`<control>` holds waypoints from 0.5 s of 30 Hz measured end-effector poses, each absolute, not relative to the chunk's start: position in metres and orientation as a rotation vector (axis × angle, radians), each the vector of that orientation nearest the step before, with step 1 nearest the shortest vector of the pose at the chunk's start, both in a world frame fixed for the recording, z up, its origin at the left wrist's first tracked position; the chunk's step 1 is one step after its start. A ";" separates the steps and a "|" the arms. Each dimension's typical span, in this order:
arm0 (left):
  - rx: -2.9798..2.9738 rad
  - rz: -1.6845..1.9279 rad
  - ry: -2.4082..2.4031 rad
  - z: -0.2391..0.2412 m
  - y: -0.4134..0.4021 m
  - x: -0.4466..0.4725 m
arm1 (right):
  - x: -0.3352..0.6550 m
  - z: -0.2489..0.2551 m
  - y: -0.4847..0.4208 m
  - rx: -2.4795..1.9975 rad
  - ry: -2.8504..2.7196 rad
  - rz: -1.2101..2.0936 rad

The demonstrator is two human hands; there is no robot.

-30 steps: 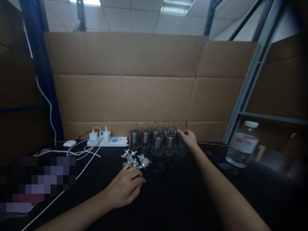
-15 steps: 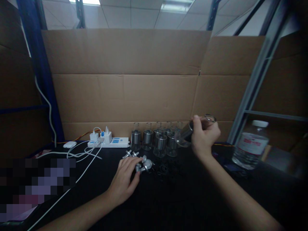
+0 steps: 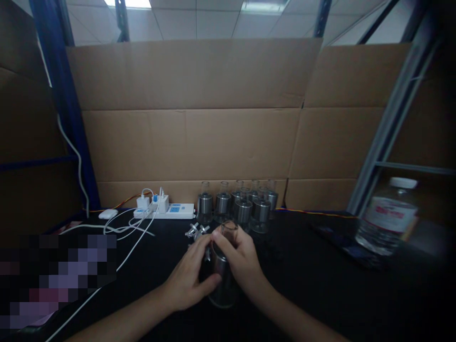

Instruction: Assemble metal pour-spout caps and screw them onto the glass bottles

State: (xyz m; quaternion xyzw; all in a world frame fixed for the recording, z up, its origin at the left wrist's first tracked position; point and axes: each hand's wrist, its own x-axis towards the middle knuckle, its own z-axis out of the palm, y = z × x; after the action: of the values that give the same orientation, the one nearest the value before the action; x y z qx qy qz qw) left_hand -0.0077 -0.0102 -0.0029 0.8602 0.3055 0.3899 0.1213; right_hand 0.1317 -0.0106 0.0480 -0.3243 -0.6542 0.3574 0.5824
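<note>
A clear glass bottle (image 3: 225,288) with a metal sleeve stands roughly upright in front of me, its open mouth on top. My right hand (image 3: 245,254) grips its upper part, the thumb lying across the neck. From the other side, my left hand (image 3: 188,275) curls round it, with the thumb against the lower side; its fingertips are partly hidden. Shiny metal fittings (image 3: 196,231) lie just beyond my left hand, and one glints between that hand and the bottle. Dark ring-like pieces (image 3: 272,249) lie on the black table to the right of my right hand.
Several similar sleeved bottles (image 3: 243,211) stand at the back against cardboard (image 3: 192,142). On the left are a power strip (image 3: 183,211), white cables and a small white case (image 3: 108,214). A phone (image 3: 344,244) and a water bottle (image 3: 388,216) are at the right.
My right hand has brought the bottle down and left, from raised and tilted to upright before me. My left hand has moved from over the metal fittings to the bottle.
</note>
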 end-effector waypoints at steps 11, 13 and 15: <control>2.210 1.255 0.750 -0.004 -0.006 0.009 | 0.145 0.041 -0.005 -0.715 -1.717 0.652; 2.230 1.242 0.753 -0.002 -0.006 0.011 | 0.152 0.046 -0.002 -0.743 -1.719 0.570; 2.264 1.225 0.774 -0.002 -0.005 0.013 | 0.161 0.051 0.003 -0.793 -1.710 0.452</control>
State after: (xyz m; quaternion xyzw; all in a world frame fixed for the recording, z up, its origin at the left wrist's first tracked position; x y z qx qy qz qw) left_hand 0.0132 -0.0053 -0.0018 0.8207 0.2806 0.4441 0.2246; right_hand 0.1607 0.0035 0.0507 -0.3371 -0.7274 0.1922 0.5659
